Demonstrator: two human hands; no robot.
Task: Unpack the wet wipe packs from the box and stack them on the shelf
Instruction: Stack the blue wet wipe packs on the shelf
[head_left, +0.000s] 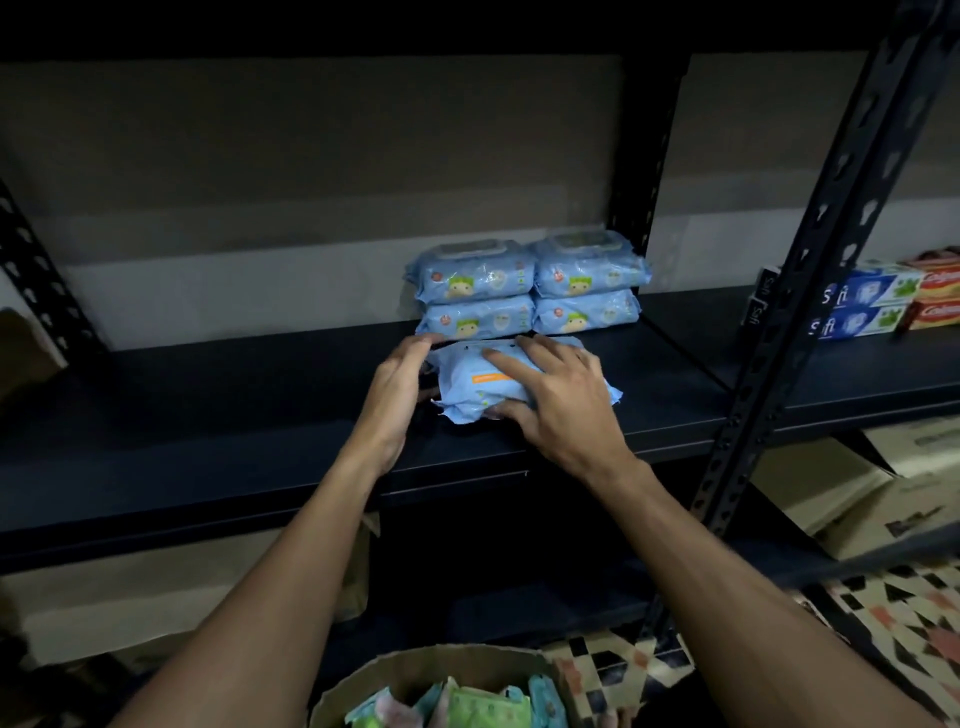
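Dark metal shelf (208, 415) noted, lying level across the view. Left hand (400, 384) lies at 9 o'clock of a blue wet wipe pack (462, 400), fingers nearly straight and pressed against its left end, not clenched. The pack lies flat on the shelf near the front edge. At its 12 o'clock, just beside it, four stacked packs (524, 283) stand in two piles of two near the back of the shelf. At 6 o'clock, well below, an open cardboard box (441, 662) holds further packs in mixed colours. Right hand (561, 400) grasps the pack from above, fingers spread over the top, thumb curled under the front edge. At 2 o'clock, beyond a perforated upright (810, 260), toothpaste cartons (872, 306) are stacked.
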